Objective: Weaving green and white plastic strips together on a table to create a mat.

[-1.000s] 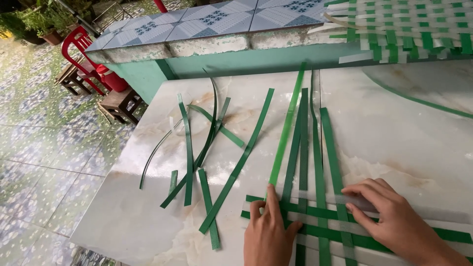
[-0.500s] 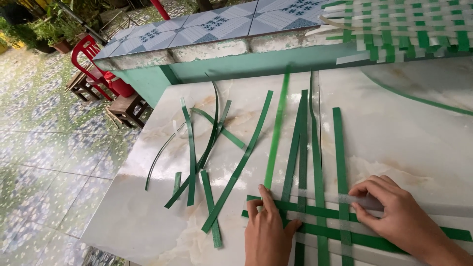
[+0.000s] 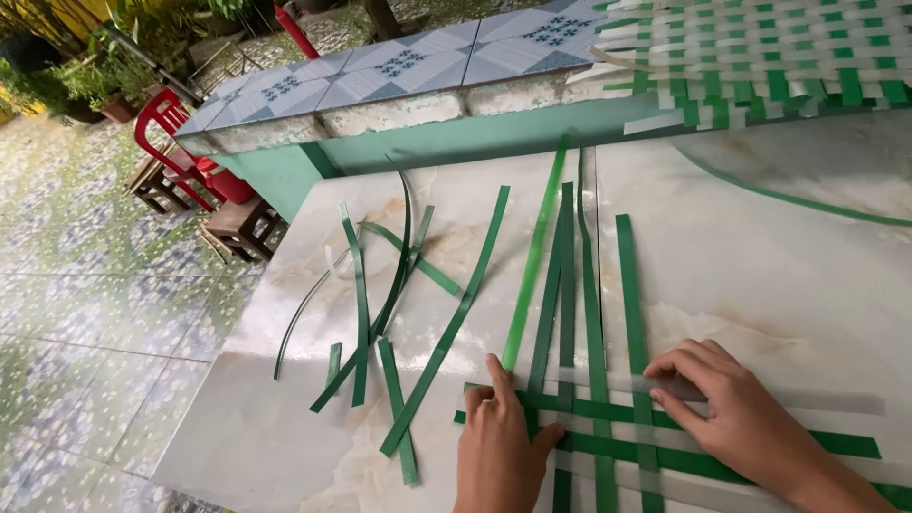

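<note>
A pale marbled stone table fills the centre and right. Beyond it, at 12 o'clock, runs a low teal-painted wall capped with blue-patterned tiles. At 10 o'clock stand a red plastic chair and a small wooden stool on a floral tiled floor. Potted plants sit at 11 o'clock in soft daylight.
</note>
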